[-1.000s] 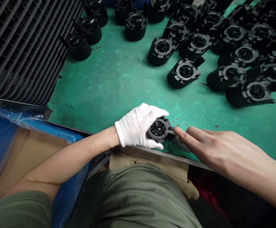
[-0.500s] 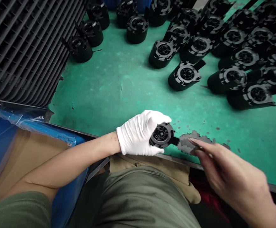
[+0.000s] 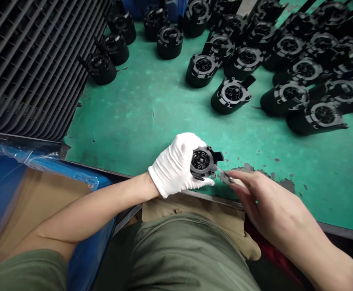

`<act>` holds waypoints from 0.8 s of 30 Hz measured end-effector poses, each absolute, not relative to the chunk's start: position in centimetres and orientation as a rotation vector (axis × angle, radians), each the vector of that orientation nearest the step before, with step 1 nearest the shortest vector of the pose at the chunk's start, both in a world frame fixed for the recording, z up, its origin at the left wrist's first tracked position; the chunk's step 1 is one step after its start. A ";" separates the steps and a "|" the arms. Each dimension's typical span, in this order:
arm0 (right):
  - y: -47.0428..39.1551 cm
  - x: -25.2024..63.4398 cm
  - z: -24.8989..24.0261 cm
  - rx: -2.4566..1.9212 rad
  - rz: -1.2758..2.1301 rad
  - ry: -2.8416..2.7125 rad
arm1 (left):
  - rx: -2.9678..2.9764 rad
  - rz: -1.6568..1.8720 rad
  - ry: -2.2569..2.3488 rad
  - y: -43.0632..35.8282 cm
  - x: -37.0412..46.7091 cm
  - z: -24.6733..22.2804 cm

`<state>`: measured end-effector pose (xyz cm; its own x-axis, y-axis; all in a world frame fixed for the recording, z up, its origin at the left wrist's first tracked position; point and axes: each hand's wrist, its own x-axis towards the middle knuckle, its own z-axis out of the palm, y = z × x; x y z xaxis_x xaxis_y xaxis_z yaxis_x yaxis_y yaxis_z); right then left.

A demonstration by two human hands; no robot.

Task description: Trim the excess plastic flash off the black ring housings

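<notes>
Left hand (image 3: 179,163), in a white glove, is partly open, curved round a black round part (image 3: 202,161); one digit stretches along the part's near side. Right hand (image 3: 267,198), bare, is closed in a pinch on a thin tool (image 3: 225,176).

Key relation: the part sits in the left hand, directly left of the right fingertips and slightly farther from the body. Its ribbed circular face is turned up toward the head; a short tab points right, past the rim. The tool's long axis runs from the right fingertips leftward and a little away, its tip at the part's right rim. Contact between tip and rim: cannot tell. Left hand is the nearer to the part; it has hold of it.

Both hands are over the near edge of a green tabletop (image 3: 118,121). Beyond them, mostly ahead of the right hand, stand similar black cylinders (image 3: 231,93), ribbed ends up.

Containers: a blue bin (image 3: 103,182), left of the left hand and partly under that forearm; a brown panel (image 3: 49,202) shows inside, clear film (image 3: 51,159) along its rim. Anything deeper is hidden.
</notes>
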<state>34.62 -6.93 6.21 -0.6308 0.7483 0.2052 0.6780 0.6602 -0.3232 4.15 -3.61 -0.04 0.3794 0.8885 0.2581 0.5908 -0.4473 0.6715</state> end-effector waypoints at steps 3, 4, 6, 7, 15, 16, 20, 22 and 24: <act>-6.3 34.6 6.6 -1.081 0.241 -2.652 | 2.168 0.895 1.245 -3.7 3.9 -0.6; -6.1 34.7 6.8 -1.068 0.220 -2.670 | 2.159 0.897 1.240 -3.7 3.9 -0.8; -5.9 34.9 7.0 -1.050 0.217 -2.699 | 2.138 0.875 1.227 -3.8 3.8 -1.0; -5.8 35.0 7.1 -1.045 0.224 -2.718 | 2.129 0.859 1.221 -3.8 3.7 -0.9; -4.8 35.0 8.3 -1.004 0.304 -2.822 | 2.111 0.849 1.189 -3.4 3.9 0.2; -4.6 34.8 8.5 -0.987 0.293 -2.824 | 2.105 0.852 1.193 -3.4 3.9 0.3; -4.3 33.9 9.3 -0.906 0.150 -2.861 | 2.072 0.836 1.206 -3.3 4.1 0.7; -4.2 33.6 9.4 -0.885 0.076 -2.874 | 2.059 0.828 1.214 -3.3 4.2 0.9; -4.2 33.4 9.3 -0.884 0.015 -2.867 | 2.055 0.840 1.213 -3.2 4.2 0.9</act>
